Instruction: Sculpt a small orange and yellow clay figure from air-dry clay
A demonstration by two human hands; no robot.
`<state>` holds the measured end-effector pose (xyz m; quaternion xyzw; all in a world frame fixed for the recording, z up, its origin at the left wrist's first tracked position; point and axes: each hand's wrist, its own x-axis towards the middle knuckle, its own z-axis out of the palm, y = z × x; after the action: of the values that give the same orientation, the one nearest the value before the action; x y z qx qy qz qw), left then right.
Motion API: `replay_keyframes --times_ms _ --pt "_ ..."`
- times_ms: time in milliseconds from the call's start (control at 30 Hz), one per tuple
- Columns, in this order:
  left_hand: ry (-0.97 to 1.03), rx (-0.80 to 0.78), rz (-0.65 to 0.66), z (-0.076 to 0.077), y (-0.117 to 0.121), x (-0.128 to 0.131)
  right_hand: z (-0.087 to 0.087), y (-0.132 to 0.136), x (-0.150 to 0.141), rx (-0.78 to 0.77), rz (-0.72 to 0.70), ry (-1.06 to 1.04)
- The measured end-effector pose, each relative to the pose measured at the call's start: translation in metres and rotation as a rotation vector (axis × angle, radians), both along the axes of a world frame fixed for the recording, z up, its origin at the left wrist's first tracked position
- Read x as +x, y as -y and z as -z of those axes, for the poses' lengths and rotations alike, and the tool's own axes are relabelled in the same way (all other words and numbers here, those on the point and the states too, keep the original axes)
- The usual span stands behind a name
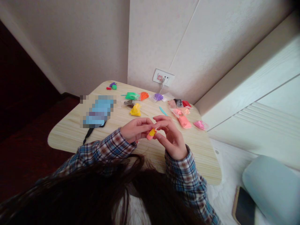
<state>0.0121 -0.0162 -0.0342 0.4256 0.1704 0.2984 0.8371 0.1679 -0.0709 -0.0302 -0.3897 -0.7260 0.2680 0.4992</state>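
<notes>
A small coral-pink clay piece (149, 137) with a bumpy yellow middle and tiny red bits sits between my hands above the table. My left hand (137, 128) is closed on it from the left, its fingertips at the piece's upper edge. From the other side, my right hand (172, 139) curls its thumb and fingers round the right edge, with the fingertips pressed close to the top. Part of the piece is hidden by fingers. Just beyond lie a bag of yellow clay (135, 110) and a light blue modelling tool (163, 111).
Bags of green (132, 96), orange (144, 96), purple (158, 97) and coral clay (185, 122) lie across the wooden table (112, 131). Small clay shapes (114, 87) stand at the far left corner. A blurred-out phone (99, 111) lies left; a plugged socket (163, 77) is behind.
</notes>
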Motion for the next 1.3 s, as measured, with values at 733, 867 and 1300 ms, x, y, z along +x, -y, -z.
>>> replay_keyframes --times_ms 733,867,1300 --pt "-0.043 -0.025 -0.116 -0.0028 0.0007 0.0011 0.0017 -0.0015 -0.0017 0.12 0.106 0.02" --pt "-0.037 -0.031 -0.135 -0.0003 -0.0009 -0.0005 0.0015 -0.0004 -0.0023 0.117 0.14 -0.028" --pt "0.003 0.009 -0.223 0.0011 -0.0029 -0.0026 0.0004 -0.0004 -0.0034 0.102 0.201 -0.148"
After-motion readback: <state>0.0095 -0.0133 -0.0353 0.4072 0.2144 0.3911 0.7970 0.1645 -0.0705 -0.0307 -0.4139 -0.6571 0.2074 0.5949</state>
